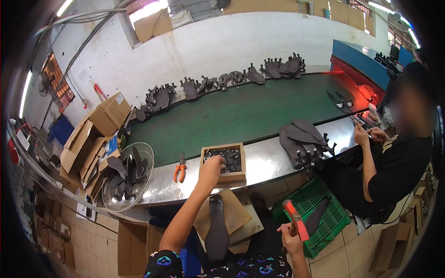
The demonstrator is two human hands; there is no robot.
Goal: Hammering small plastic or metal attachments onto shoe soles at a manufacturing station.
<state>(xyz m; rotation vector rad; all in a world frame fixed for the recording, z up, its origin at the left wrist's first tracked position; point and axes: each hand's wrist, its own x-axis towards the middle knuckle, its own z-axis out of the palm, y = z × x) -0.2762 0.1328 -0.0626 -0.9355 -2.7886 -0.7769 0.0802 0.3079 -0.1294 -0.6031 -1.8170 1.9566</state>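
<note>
— What is seen, from large to small?
— Brown cardboard boxes [99,125] are piled at the left. A wooden tray [225,162] of dark small parts is touched by the left hand [212,167], fingers curled into it.
— And the hammer?
— The red-headed hammer [295,221] is gripped by the right hand [289,235].

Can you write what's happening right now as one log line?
left hand: reaching into wooden box of small dark parts | right hand: gripping red-headed hammer | dark shoe sole: on lap board

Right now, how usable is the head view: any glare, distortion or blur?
Head view: fisheye bends the steel bench edge and darkens the corners; windows blow out; red glow on the conveyor's right end; left hand and hammer sharp.
</note>
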